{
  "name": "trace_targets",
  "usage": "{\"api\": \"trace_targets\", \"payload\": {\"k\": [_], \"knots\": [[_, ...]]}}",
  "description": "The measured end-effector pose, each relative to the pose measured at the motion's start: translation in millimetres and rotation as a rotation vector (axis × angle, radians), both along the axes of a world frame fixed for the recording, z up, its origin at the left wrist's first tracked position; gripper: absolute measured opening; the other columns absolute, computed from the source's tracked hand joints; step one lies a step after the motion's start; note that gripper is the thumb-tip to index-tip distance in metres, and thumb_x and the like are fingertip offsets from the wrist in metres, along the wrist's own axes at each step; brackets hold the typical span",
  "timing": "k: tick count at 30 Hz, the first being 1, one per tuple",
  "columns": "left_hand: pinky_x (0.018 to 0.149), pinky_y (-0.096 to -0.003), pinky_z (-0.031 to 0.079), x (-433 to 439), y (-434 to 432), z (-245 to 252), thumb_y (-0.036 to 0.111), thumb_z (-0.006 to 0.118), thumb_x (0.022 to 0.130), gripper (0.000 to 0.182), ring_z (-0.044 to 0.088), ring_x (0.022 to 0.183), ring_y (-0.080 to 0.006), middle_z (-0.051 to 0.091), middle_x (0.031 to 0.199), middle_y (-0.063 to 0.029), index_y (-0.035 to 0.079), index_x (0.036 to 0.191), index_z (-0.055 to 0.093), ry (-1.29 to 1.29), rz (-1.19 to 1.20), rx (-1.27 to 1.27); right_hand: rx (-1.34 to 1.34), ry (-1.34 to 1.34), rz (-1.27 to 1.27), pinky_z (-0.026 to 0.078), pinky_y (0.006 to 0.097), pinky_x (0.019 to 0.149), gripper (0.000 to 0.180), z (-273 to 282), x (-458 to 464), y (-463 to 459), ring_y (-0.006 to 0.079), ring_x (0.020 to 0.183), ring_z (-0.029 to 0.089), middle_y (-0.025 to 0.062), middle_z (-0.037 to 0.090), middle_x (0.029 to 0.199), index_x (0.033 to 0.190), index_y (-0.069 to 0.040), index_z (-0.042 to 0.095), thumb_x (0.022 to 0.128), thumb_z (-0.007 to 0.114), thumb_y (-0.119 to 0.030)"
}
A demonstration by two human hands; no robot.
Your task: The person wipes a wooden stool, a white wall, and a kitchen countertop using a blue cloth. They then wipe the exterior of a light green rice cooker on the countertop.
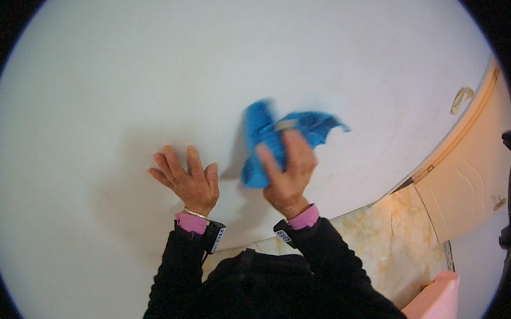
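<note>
A white wall (pixel 112 78) fills most of the head view in front of me. My left hand (pixel 189 180) rests on it with its fingers spread and nothing held; a bracelet circles that wrist. To its right, my right hand (pixel 290 174) grips a blue cloth (pixel 261 138), bunched against the wall, with loose ends sticking out above and to the right. Something small and pale (pixel 286 124), blurred, shows at the fingertips of that hand; I cannot tell what it is. Both the hand and the cloth are slightly blurred. Dark sleeves with pink cuffs and small strapped devices cover my wrists.
At the right is a cream door (pixel 463 170) with a handle and a light wooden frame. A yellowish fitting or mark (pixel 461 101) is on the wall near the frame. Marble-patterned floor (pixel 386 235) lies below, and a pink object (pixel 436 307) stands at the lower right.
</note>
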State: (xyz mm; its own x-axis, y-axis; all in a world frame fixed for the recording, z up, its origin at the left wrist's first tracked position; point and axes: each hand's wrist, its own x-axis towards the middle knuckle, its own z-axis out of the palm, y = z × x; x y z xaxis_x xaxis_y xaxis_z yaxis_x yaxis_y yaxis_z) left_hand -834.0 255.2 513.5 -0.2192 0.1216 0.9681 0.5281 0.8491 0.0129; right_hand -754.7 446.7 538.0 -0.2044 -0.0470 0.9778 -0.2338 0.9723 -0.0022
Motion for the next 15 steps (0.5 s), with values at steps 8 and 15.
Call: {"api": "trace_targets", "payload": {"k": [8, 15], "knots": [[0.113, -0.0657, -0.008, 4, 0, 1, 0.046, 0.043, 0.1, 0.054, -0.006, 0.149, -0.0429, 0.013, 0.158, -0.0242, 0.015, 0.144, 0.042, 0.008, 0.01, -0.069, -0.007, 0.053, -0.354, 0.035, 0.0499, 0.1, 0.049, -4, 11, 44, 0.0387, 0.129, 0.049, 0.0263, 0.045, 0.145, 0.127, -0.025, 0.066, 0.079, 0.071, -0.014], [0.113, -0.0665, -0.002, 8, 5, 7, 0.041, 0.047, 0.098, 0.06, 0.002, 0.147, -0.0483, 0.014, 0.157, -0.0265, 0.011, 0.148, 0.034, 0.002, -0.033, -0.035, -0.072, 0.139, -0.138, 0.03, 0.0542, 0.11, 0.046, 44, -23, 7, 0.0375, 0.132, 0.046, 0.0254, 0.044, 0.145, 0.13, -0.018, 0.062, 0.086, 0.061, -0.01]]}}
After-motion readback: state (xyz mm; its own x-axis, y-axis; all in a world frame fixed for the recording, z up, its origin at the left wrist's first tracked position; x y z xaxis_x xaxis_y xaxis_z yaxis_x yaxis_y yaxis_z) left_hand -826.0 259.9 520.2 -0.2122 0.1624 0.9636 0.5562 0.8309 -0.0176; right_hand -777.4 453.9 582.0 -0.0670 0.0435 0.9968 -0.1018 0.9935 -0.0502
